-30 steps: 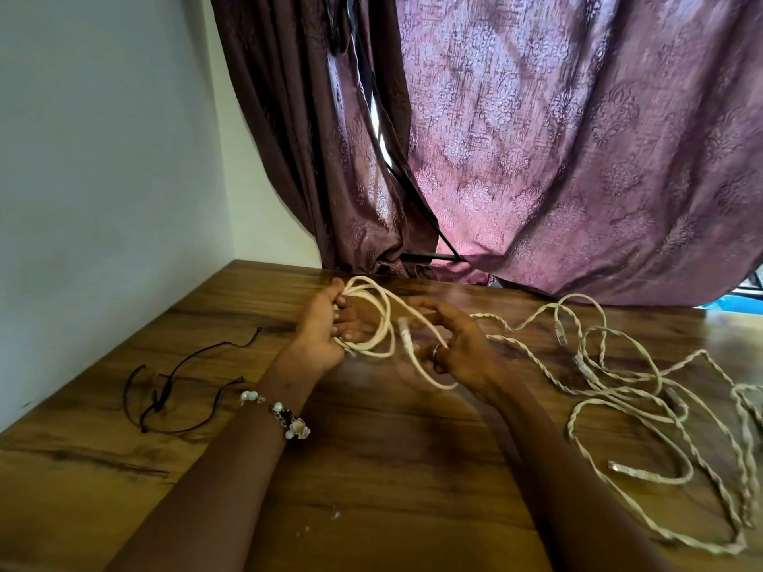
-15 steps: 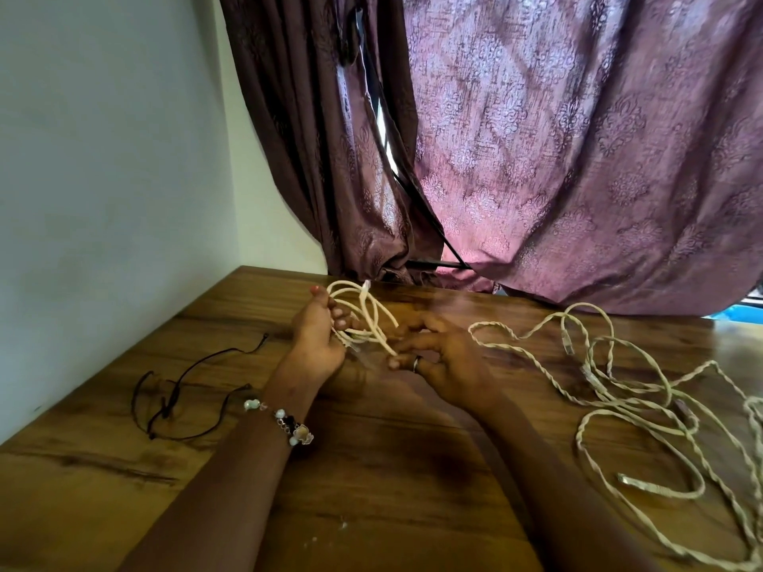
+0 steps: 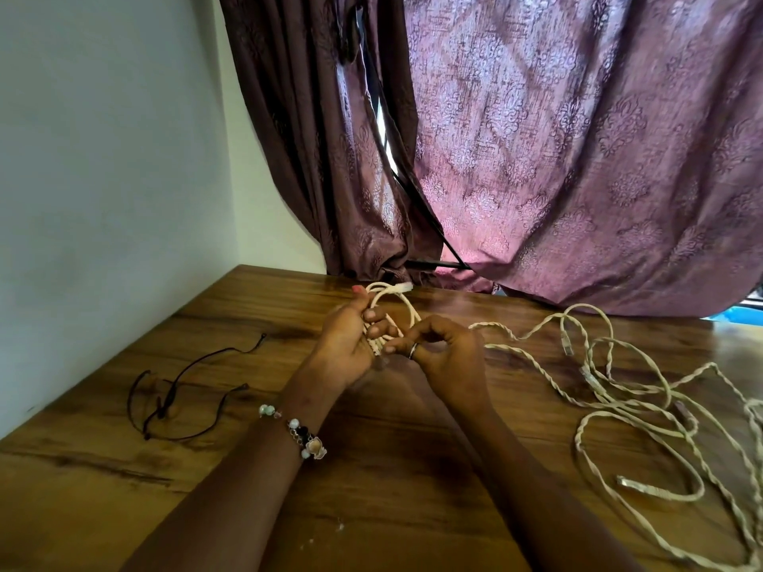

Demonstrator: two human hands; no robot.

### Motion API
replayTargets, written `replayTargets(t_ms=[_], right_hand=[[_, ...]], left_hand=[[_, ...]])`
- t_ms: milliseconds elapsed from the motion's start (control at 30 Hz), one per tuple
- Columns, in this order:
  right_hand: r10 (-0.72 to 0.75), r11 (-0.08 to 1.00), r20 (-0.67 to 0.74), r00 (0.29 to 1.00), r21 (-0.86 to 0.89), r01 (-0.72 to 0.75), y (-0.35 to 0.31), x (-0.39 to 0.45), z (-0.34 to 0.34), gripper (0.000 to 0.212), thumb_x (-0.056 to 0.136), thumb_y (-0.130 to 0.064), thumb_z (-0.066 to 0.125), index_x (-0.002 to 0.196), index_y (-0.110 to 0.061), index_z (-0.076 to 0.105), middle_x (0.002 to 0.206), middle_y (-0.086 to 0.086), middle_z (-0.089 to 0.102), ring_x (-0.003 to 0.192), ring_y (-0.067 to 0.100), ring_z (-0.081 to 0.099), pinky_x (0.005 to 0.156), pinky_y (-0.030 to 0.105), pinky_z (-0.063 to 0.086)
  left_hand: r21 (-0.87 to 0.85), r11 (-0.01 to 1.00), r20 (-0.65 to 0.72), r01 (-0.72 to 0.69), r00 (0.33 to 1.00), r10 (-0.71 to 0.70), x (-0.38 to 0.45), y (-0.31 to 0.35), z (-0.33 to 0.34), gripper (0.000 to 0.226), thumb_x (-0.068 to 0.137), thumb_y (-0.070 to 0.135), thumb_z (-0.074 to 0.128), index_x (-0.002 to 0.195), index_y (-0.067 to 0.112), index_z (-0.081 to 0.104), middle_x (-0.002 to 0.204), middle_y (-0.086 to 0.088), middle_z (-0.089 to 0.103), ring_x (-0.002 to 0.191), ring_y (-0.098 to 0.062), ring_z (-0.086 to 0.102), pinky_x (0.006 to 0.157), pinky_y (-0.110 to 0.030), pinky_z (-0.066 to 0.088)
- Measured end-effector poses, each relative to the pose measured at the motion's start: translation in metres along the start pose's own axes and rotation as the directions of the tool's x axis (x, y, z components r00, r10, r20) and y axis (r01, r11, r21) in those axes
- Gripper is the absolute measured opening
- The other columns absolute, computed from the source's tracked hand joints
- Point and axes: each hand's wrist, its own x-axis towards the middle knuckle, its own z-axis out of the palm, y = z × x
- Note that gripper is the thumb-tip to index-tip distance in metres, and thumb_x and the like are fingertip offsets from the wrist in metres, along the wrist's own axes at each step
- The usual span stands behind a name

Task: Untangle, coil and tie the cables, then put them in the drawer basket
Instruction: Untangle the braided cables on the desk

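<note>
My left hand (image 3: 344,342) grips a small coil of cream cable (image 3: 394,301) just above the wooden table, thumb on one side and fingers curled through the loops. A pale connector sticks out at the coil's top. My right hand (image 3: 444,353), with a ring on one finger, pinches the cable at the coil's lower edge, right beside my left fingers. To the right, a long tangle of cream twisted cables (image 3: 627,390) with several plugs sprawls over the table. No drawer basket is in view.
A thin black cord (image 3: 173,394) lies loose on the wooden table (image 3: 392,489) at the left. A white wall runs along the left side. Purple patterned curtains (image 3: 557,158) hang at the table's far edge.
The loose loop between my hands has been drawn into a tighter, smaller coil. My right hand has moved in close to my left and now pinches at the coil.
</note>
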Motion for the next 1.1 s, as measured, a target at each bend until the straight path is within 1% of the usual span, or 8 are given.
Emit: replayTargets(t_ms=[133, 233, 333, 400, 600, 800, 1000, 1100], right_hand=[[-0.105, 0.990, -0.088, 0.991, -0.107, 0.095, 0.003, 0.008, -0.014, 0.046, 0.062, -0.042, 0.082, 0.093, -0.015, 0.062, 0.091, -0.002, 0.062, 0.082, 0.005, 0.054, 0.071, 0.016, 0.044], [-0.277, 0.885, 0.131, 0.952, -0.351, 0.306, 0.011, 0.014, -0.027, 0.059, 0.077, -0.051, 0.065, 0.123, -0.014, 0.059, 0.123, 0.000, 0.057, 0.114, 0.012, 0.047, 0.098, 0.024, 0.036], [-0.298, 0.792, 0.308, 0.904, -0.449, 0.414, 0.025, 0.015, -0.030, 0.038, 0.084, -0.035, 0.060, 0.121, -0.024, 0.063, 0.119, 0.000, 0.064, 0.108, 0.019, 0.058, 0.088, 0.047, 0.046], [-0.318, 0.808, 0.317, 0.893, -0.402, 0.431, 0.026, 0.015, -0.034, 0.026, 0.083, -0.018, 0.064, 0.107, -0.019, 0.071, 0.104, 0.001, 0.072, 0.093, 0.016, 0.064, 0.081, 0.036, 0.050], [-0.272, 0.907, 0.232, 0.934, -0.263, 0.329, 0.015, 0.014, -0.036, 0.024, 0.076, 0.004, 0.066, 0.095, -0.008, 0.074, 0.086, -0.003, 0.074, 0.078, -0.012, 0.058, 0.068, 0.000, 0.039], [-0.227, 0.943, 0.182, 0.957, -0.203, 0.263, 0.021, 0.014, -0.036, 0.023, 0.074, 0.002, 0.056, 0.089, -0.008, 0.070, 0.079, -0.006, 0.067, 0.066, 0.009, 0.065, 0.058, 0.029, 0.054], [-0.101, 0.987, 0.331, 0.938, -0.084, 0.136, 0.034, 0.011, -0.030, 0.032, 0.091, -0.015, 0.052, 0.122, -0.010, 0.057, 0.115, 0.001, 0.065, 0.105, 0.011, 0.061, 0.086, 0.025, 0.050], [-0.022, 0.997, 0.384, 0.923, 0.079, -0.009, 0.037, 0.008, -0.025, 0.030, 0.096, -0.019, 0.047, 0.120, -0.007, 0.061, 0.110, 0.009, 0.068, 0.103, 0.021, 0.064, 0.087, 0.037, 0.051]], left_hand=[[0.057, 0.998, 0.071, 0.033, 0.997, -0.037, 0.003, 0.005, -0.008, 0.042, 0.101, 0.040, 0.035, 0.074, 0.010, 0.046, 0.039, 0.006, 0.029, 0.029, -0.005, 0.023, 0.040, -0.019, 0.037], [0.266, 0.962, 0.180, 0.054, 0.978, -0.104, -0.001, 0.002, -0.009, 0.038, 0.100, 0.040, 0.035, 0.084, 0.009, 0.050, 0.042, 0.007, 0.030, 0.029, -0.003, 0.023, 0.039, -0.019, 0.037], [0.404, 0.910, 0.236, 0.096, 0.950, -0.205, -0.011, -0.004, -0.007, 0.038, 0.098, 0.042, 0.037, 0.091, 0.008, 0.054, 0.043, 0.006, 0.031, 0.029, -0.002, 0.024, 0.040, -0.018, 0.039], [0.492, 0.863, 0.257, 0.117, 0.927, -0.273, -0.016, -0.005, -0.005, 0.044, 0.095, 0.047, 0.040, 0.082, 0.009, 0.057, 0.045, 0.006, 0.029, 0.030, -0.002, 0.023, 0.042, -0.018, 0.039], [0.581, 0.810, 0.297, 0.075, 0.907, -0.297, -0.021, -0.002, -0.005, 0.034, 0.078, 0.041, 0.059, 0.080, 0.007, 0.055, 0.044, 0.006, 0.033, 0.030, -0.001, 0.027, 0.043, -0.019, 0.039], [0.696, 0.718, 0.331, 0.025, 0.875, -0.352, -0.024, 0.002, -0.004, 0.030, 0.086, 0.032, 0.058, 0.091, 0.003, 0.057, 0.046, 0.006, 0.035, 0.032, 0.000, 0.029, 0.041, -0.018, 0.038], [0.694, 0.719, 0.342, 0.048, 0.856, -0.387, -0.023, 0.007, -0.009, 0.033, 0.092, 0.036, 0.049, 0.080, 0.005, 0.054, 0.043, 0.006, 0.031, 0.031, -0.001, 0.024, 0.040, -0.015, 0.031], [0.682, 0.729, 0.326, 0.053, 0.871, -0.368, -0.024, 0.009, -0.011, 0.042, 0.084, 0.045, 0.050, 0.076, 0.003, 0.056, 0.041, 0.006, 0.030, 0.029, 0.000, 0.023, 0.039, -0.013, 0.031]])
